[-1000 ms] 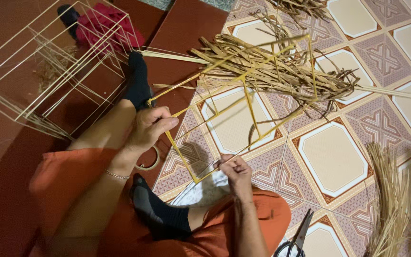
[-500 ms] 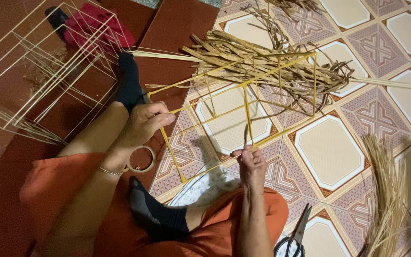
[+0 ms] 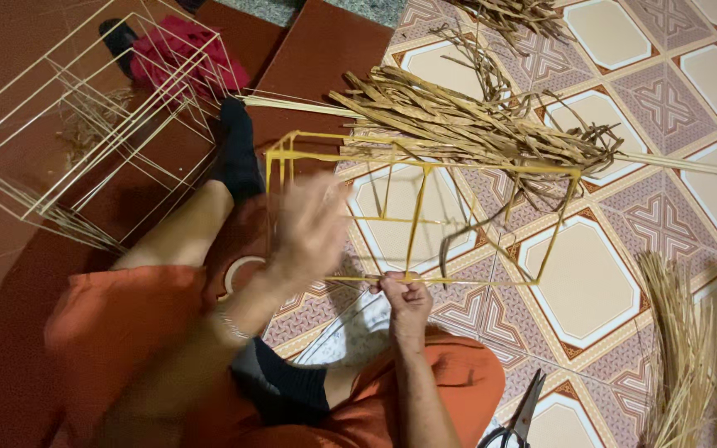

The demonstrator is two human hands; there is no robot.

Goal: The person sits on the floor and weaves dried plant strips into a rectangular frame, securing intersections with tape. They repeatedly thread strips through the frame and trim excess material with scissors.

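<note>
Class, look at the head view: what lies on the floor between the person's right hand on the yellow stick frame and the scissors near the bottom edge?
In the head view, between the right hand and the scissors lies the person's orange-clad knee, then patterned floor tile.

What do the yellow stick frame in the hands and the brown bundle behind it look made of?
Yellow stick frame: thin straight slats, likely split bamboo, pale matte yellow. Right hand grips its lower bar; left hand is blurred. Brown strip bundle: flat, curling, dull strips, probably dried leaf or bark.
</note>
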